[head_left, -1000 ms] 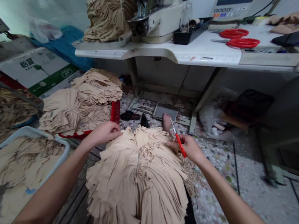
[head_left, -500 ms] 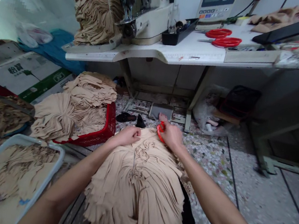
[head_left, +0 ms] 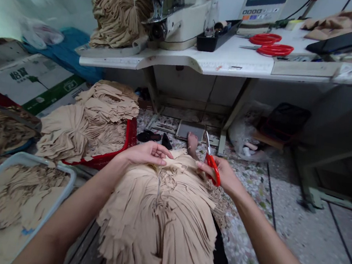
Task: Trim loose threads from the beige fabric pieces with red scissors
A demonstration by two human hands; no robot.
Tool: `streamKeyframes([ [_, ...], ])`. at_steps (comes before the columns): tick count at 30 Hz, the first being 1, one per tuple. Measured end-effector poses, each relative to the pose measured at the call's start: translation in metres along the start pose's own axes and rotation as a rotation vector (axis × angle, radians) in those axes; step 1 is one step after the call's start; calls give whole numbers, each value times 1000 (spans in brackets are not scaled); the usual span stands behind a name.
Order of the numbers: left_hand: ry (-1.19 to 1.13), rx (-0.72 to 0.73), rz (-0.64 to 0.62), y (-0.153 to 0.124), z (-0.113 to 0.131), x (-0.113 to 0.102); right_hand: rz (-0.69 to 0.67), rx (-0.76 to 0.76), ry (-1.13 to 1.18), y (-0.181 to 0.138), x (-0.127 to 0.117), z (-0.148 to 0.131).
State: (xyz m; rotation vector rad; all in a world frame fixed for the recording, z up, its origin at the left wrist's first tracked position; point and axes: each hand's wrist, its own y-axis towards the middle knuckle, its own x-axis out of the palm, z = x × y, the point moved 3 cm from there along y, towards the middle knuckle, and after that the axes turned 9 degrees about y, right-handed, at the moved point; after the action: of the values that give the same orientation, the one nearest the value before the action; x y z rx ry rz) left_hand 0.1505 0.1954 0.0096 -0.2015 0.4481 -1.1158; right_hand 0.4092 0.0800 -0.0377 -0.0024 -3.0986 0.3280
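Note:
A thick pile of beige fabric pieces (head_left: 160, 221) lies draped over my lap. My left hand (head_left: 147, 153) rests on the far left of the pile, fingers stretched flat across the top pieces. My right hand (head_left: 222, 175) is closed round small red-handled scissors (head_left: 211, 163), blades pointing up and away, at the pile's far right edge. My bare foot (head_left: 191, 142) shows just beyond the pile.
A red basket (head_left: 128, 136) heaped with beige pieces stands at left, a pale tray (head_left: 67, 178) of more pieces nearer. Ahead is a white sewing table (head_left: 225, 60) with a sewing machine (head_left: 176, 14), large red scissors (head_left: 271, 45) and a black tray (head_left: 213, 41). Pedal (head_left: 191, 130) underneath.
My right hand pulled back from the pile's far edge and the scissors now point upward. My left hand opened from a closed grip to flat fingers on the fabric.

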Motion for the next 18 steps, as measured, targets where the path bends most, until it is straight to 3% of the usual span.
streamKeyframes([
  [5,66,41,50,-4,9,15,-96,35,178,10,44,-8],
  [8,83,99,124,-3,5,23,-20,-49,311,18,63,-13],
  [11,39,98,158,0,-2,26,55,-110,322,21,67,-22],
  [18,-110,4,119,9,-6,26,50,-153,310,18,54,-32],
])
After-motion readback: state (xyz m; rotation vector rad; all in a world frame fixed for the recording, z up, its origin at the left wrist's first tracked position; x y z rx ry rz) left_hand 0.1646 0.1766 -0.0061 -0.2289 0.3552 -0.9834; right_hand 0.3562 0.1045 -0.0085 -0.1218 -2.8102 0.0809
